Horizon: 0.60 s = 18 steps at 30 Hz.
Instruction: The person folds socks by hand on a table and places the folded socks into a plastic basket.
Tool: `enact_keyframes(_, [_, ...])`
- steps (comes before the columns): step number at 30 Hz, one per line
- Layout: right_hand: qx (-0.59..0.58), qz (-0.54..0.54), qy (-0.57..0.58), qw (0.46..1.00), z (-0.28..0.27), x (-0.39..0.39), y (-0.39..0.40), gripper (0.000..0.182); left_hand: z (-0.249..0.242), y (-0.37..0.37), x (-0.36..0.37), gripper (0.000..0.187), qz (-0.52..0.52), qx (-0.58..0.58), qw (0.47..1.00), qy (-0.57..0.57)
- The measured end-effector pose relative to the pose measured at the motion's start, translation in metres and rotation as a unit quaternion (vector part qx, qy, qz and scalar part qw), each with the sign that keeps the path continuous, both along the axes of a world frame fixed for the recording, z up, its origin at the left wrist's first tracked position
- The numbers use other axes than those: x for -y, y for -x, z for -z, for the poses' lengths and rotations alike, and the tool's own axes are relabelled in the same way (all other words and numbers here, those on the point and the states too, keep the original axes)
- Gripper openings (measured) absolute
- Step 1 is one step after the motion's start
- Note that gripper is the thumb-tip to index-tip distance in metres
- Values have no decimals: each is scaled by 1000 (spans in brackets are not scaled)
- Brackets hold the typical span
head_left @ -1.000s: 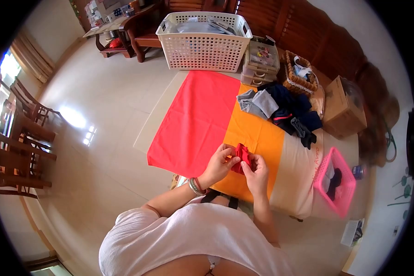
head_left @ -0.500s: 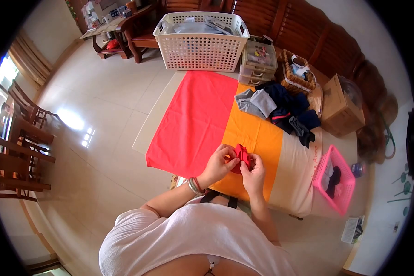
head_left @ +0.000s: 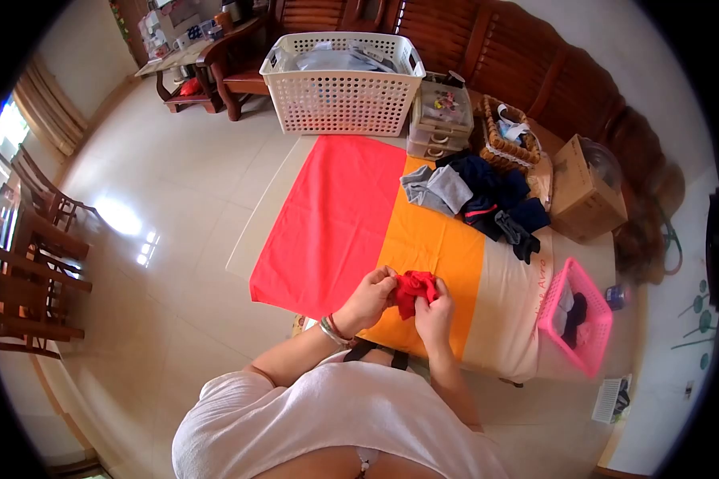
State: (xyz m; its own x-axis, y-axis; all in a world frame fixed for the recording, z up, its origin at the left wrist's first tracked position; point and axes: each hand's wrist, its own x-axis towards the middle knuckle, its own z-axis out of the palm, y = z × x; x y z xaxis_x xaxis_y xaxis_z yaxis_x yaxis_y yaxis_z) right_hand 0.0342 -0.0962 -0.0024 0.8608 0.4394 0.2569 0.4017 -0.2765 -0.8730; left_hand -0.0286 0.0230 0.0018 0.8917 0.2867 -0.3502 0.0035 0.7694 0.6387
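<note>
A crumpled red cloth (head_left: 415, 293) is held between both hands above the orange part of a striped cloth (head_left: 434, 239). My left hand (head_left: 369, 298) pinches its left edge, with bracelets around the wrist. On the right side, my right hand (head_left: 434, 313) grips the cloth with thumb and fingers. Beyond the hands lies a pile of dark clothes (head_left: 487, 185), with grey pieces (head_left: 437, 190) at its left end.
A white basket (head_left: 339, 104) stands at the far edge, beside a drawer box (head_left: 441, 120), a wicker basket (head_left: 507, 152) and a cardboard box (head_left: 585, 191). At the right sits a pink basket (head_left: 599, 339) with small clothes in it, near a jar (head_left: 617, 297).
The red cloth has been spread wider between the hands, and more of it shows. My left hand has shifted slightly left and down. The whole view has moved a little.
</note>
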Motion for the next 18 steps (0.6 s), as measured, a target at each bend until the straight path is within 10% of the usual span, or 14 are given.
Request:
enact_keyframes(5, [-121, -66, -6, 990, 5, 5, -1, 21, 7, -10, -16, 4, 33, 89, 990, -100])
enact_keyframes(7, [-340, -168, -55, 924, 11, 15, -7, 21, 4, -13, -17, 6, 57, 104, 980, -158])
enact_keyframes(18, [-559, -146, -545, 608, 22, 17, -24, 33, -4, -38, 0, 1, 92, 108, 988, -67])
